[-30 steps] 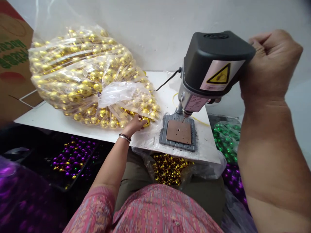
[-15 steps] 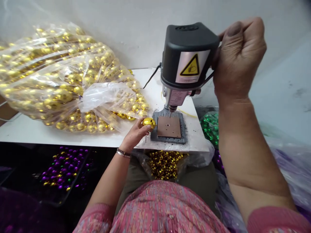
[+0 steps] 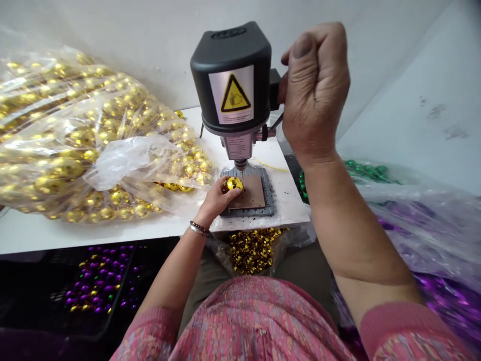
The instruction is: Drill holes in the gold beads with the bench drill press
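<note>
Left of the drill press (image 3: 231, 75), a clear plastic bag of gold faceted balls (image 3: 108, 160) rests on the white table (image 3: 93, 234), probably placed there for the left hand's easy reach; right of the press and lower lies plastic wrapping (image 3: 424, 220) with purple stock showing through; below and left of the press are mixed purple, gold and green balls (image 3: 95, 278); below and in front of it, glittering gold pieces (image 3: 253, 248) sit in plastic (too bunched to tell apart).

At the press's foot, the grey base plate (image 3: 268, 198) bears a brown square board (image 3: 251, 194), likely to spare the metal; at the press's right, the right hand (image 3: 315, 95) is raised and clenched, seemingly around the feed lever (image 3: 277, 122), whose end the fist hides; so high a hold looks chosen for leverage.

Under the press's head, the left hand (image 3: 220, 198) grasps one gold faceted ball (image 3: 235, 184) between thumb and fingers from the left, perhaps to keep them aside from the drill bit (image 3: 242, 174); the ball is above the board's left part, close to the bit, though contact cannot be told; the bit points down; the ball, being round, shows no clear long axis.
</note>
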A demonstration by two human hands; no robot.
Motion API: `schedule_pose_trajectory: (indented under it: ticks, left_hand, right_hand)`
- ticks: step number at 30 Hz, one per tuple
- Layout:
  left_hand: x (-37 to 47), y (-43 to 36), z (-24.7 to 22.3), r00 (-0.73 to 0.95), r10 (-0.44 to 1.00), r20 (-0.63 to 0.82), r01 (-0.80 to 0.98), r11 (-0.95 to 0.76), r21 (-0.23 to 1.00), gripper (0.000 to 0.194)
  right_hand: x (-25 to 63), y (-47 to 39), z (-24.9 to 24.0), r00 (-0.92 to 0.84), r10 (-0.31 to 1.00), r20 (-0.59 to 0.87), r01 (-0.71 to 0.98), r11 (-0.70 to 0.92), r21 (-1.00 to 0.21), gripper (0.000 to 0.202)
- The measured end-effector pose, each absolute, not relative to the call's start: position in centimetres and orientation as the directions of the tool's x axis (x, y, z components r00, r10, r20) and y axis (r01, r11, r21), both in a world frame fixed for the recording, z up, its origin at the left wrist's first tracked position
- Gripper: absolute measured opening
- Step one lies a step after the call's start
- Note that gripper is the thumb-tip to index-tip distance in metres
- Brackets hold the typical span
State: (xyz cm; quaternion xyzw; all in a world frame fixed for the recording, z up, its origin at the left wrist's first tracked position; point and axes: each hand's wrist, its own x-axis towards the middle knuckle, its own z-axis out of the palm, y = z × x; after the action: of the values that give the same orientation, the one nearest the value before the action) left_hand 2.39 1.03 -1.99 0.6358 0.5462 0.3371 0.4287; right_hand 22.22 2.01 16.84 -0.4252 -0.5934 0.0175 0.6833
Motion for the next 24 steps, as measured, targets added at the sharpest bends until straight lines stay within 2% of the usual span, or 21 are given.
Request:
schedule_pose_trajectory:
  ticks: [6,10,17,24]
  left_hand:
    - [2.8,1.3,-1.9,0.166,0.984,-0.067,0.440,-0.013,0.898,0.048]
    - [3.0,1.1,-1.5,0.164,0.984,-0.063,0.502,-0.028,0.864,0.053]
    - [4.6,1.1,-0.4,0.187,0.981,-0.053,0.668,-0.088,0.739,0.071]
    - [5.1,1.8,-1.2,0.225,0.970,-0.092,0.584,-0.059,0.810,0.077]
  right_hand:
    - [22.3,3.5,19.4,0.307,0.692,0.654,0.572,0.415,-0.707,0.026]
    - [22.4,4.4,20.5,0.328,0.757,0.565,0.596,0.298,-0.745,0.025]
    - [22.6,4.8,20.0,0.326,0.739,0.590,0.584,0.334,-0.740,0.023]
    - [22.6,4.7,19.9,0.299,0.740,0.603,0.587,0.356,-0.727,0.029]
